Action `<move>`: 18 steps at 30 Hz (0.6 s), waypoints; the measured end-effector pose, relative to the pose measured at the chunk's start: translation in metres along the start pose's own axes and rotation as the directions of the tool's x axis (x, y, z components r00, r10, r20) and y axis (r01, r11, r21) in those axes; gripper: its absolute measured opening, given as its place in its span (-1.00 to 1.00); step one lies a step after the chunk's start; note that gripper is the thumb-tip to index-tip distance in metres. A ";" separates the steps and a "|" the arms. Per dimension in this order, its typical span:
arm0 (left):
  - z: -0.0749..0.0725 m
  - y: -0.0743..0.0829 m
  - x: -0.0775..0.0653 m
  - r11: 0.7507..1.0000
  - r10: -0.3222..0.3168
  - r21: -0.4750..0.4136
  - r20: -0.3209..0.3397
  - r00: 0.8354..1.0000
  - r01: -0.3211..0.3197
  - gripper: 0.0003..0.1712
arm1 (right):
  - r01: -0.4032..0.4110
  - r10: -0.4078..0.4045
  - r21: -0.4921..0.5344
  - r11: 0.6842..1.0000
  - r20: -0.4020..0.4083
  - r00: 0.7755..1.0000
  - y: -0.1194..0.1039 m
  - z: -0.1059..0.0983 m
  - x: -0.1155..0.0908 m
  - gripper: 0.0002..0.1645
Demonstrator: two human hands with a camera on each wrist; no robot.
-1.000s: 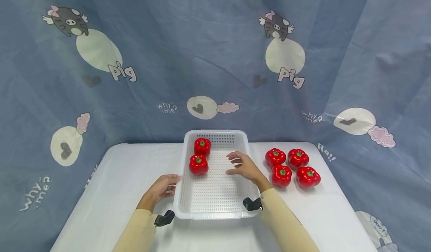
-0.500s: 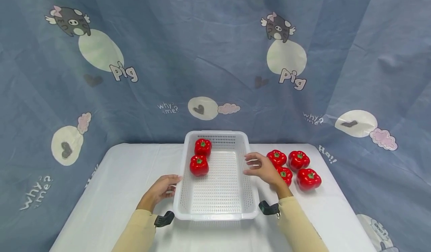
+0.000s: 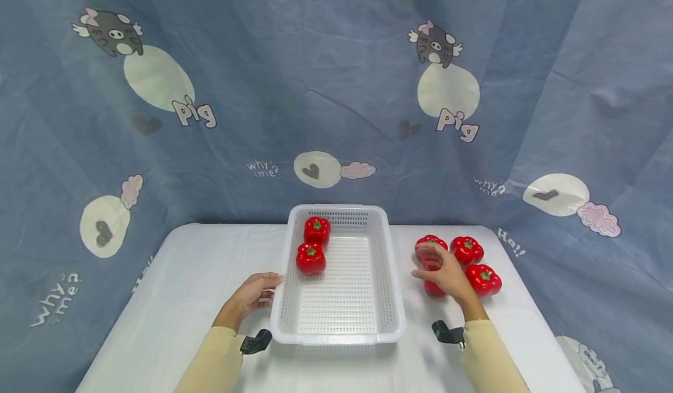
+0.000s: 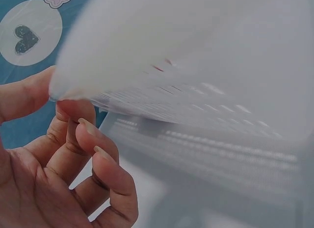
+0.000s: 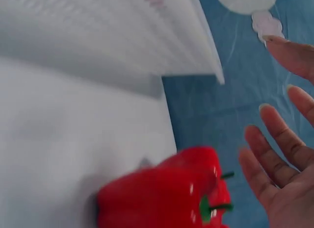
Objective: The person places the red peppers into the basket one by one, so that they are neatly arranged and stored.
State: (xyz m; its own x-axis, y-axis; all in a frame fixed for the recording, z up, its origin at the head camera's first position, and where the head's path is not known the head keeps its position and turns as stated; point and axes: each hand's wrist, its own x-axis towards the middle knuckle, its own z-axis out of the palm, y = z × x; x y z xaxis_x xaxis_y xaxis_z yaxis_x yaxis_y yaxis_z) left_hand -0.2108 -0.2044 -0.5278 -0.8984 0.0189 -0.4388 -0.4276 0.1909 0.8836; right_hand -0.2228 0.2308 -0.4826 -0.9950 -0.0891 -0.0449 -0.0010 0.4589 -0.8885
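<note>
A white plastic basket (image 3: 336, 338) with perforated sides stands on the table. Two red bell peppers (image 3: 311, 260) sit inside it along the left wall. At the basket's left edge my left hand (image 3: 251, 297) pinches the rim (image 4: 73, 86) between thumb and finger. My right hand (image 3: 448, 274) hovers with spread fingers over the cluster of red bell peppers to the right, holding nothing. Under it a front-left pepper (image 3: 434, 289) is mostly hidden, and a back-left pepper (image 3: 428, 242) is partly covered. In the right wrist view, green-stemmed peppers (image 5: 152, 198) lie below the fingers.
Further right in the cluster are a back pepper (image 3: 467, 251) and a front pepper (image 3: 484, 281). A white cloth covers the table (image 3: 210, 264). A blue printed curtain (image 3: 336, 112) hangs right behind its far edge.
My right hand has moved right, from above the basket out past its right wall to over the peppers. The left hand has stayed at the basket's rim.
</note>
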 end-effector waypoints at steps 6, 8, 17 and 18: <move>0.000 0.000 0.000 1.000 -0.002 0.000 -0.001 1.000 0.002 -0.58 | -0.038 0.036 -0.034 0.999 -0.033 0.999 0.012 -0.015 -0.006 -0.09; 0.000 0.000 0.000 1.000 -0.003 0.002 -0.001 1.000 0.003 -0.58 | -0.051 0.050 -0.040 0.998 -0.038 0.998 0.016 -0.018 -0.008 -0.09; 0.000 0.000 0.001 1.000 -0.010 0.003 -0.004 1.000 0.010 -0.59 | -0.124 0.121 -0.026 0.992 -0.088 0.989 0.032 -0.022 -0.010 -0.10; 0.000 0.000 0.001 1.000 -0.010 0.002 -0.008 1.000 0.010 -0.59 | -0.131 0.129 -0.023 0.991 -0.092 0.987 0.033 -0.022 -0.010 -0.09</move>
State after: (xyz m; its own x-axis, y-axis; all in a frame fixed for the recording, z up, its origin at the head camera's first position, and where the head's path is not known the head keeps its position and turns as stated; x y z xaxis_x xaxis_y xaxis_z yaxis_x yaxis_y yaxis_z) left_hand -0.2117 -0.2043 -0.5285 -0.8948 0.0095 -0.4464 -0.4364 0.1935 0.8787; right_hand -0.2153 0.2665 -0.5012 -0.9918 0.0521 -0.1167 0.1273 0.4873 -0.8639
